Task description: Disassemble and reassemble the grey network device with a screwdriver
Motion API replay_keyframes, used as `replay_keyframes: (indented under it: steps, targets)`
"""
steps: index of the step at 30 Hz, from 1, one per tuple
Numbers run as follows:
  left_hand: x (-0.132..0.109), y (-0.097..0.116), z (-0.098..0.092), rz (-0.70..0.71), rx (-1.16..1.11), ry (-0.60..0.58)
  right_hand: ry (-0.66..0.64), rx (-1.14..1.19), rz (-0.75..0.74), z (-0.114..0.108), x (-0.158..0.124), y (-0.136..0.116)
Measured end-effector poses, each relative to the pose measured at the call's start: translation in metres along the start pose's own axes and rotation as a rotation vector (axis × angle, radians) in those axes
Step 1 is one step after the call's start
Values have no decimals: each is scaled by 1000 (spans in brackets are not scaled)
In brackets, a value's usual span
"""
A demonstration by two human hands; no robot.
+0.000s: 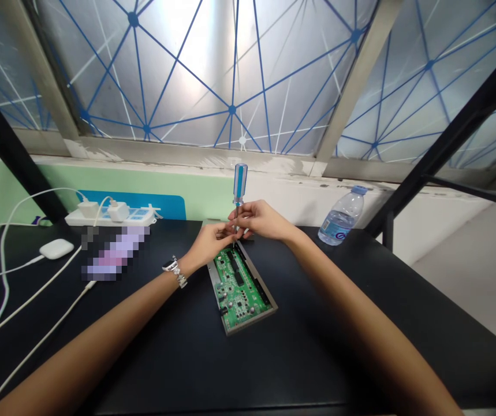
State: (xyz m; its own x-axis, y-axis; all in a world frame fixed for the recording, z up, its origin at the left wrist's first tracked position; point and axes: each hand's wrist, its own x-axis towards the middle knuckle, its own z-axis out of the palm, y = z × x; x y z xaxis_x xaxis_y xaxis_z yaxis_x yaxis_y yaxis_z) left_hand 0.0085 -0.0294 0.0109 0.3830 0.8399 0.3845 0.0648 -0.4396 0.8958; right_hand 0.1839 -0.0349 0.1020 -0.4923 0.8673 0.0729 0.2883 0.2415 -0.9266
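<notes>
Your hands are together here, over the far end of the green circuit board [243,292], which lies in its metal frame [252,322] on the black table [165,358], mid-scene. Your right hand [265,219] pinches the upright screwdriver [239,184] by its shaft, seemingly to steady it. Your left hand [213,241] bunches its fingers lower down, perhaps guiding the tip; whether they grip, I can't tell.
</notes>
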Motion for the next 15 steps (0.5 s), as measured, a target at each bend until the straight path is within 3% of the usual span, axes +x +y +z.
replay_keyframes:
  steps: [3,9,15]
  targets:
    - [3,-5,4,9,-17,-11,4,-34,-23,3,2,5]
    - [3,-6,9,-4,51,56,194,-266,-147,3,8,23]
    - [-12,13,-3,39,231,47,149,-208,-118,0,0,19]
